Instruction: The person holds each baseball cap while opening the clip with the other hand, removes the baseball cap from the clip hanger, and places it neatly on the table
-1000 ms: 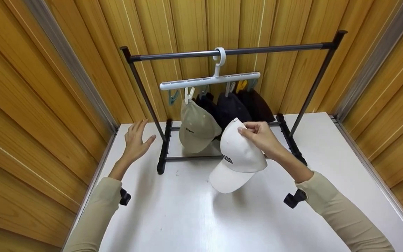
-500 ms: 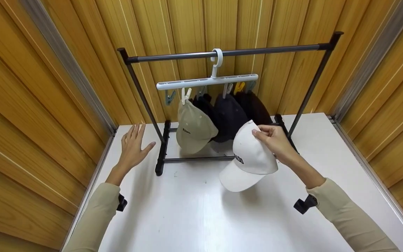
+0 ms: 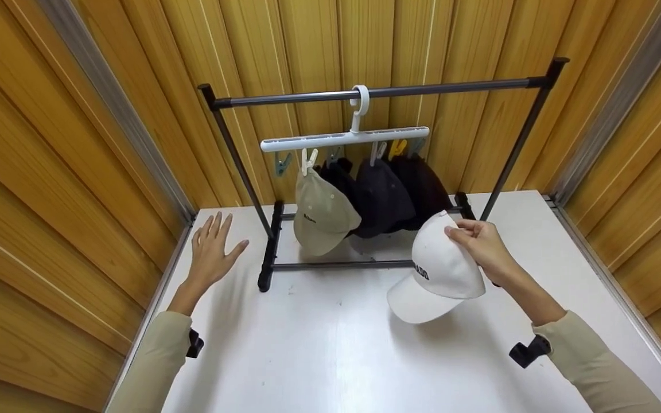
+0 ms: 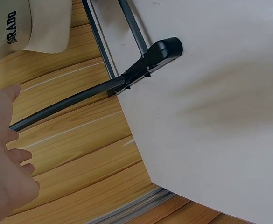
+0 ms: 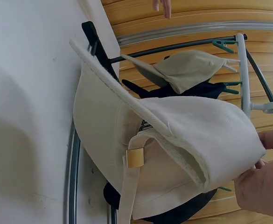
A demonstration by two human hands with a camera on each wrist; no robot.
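My right hand [image 3: 484, 246] pinches a white baseball cap [image 3: 442, 264] by its crown, brim pointing down, above the white table. In the right wrist view the cap's back strap with a gold buckle [image 5: 135, 157] shows. My left hand [image 3: 211, 250] holds nothing; its fingers are spread beside the rack's left post. On the rack hangs a white clip hanger [image 3: 345, 139]. From its clips hang a beige cap [image 3: 323, 209], a navy cap [image 3: 385, 198] and a dark maroon cap [image 3: 422, 186], with another dark cap partly hidden behind the beige one. A green clip [image 3: 282, 164] at the left end holds nothing.
The black metal rack [image 3: 451, 88] stands on the white table [image 3: 307, 344], its feet and lower bars near the back. Wood-plank walls [image 3: 78, 229] enclose the left, back and right sides, with grey metal strips in the corners.
My right hand has moved to the right with the white cap, away from the hanging caps. My left hand has shifted slightly left and down, still spread.
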